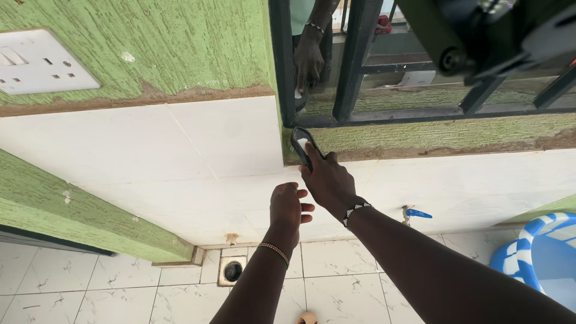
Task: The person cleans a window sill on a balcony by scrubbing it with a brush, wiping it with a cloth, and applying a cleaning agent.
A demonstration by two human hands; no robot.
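Below the window grille (360, 66), right hand (327, 180) grips perhaps a phone (302, 146).

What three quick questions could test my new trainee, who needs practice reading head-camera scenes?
1. True or false: the right hand holds a dark flat object against the wall.
2. Which colour is the tap handle: A red, B blue, C yellow?
3. What does the left hand hold?

Key: 1 true. 2 B. 3 Nothing visible; it is loosely curled below the right hand.
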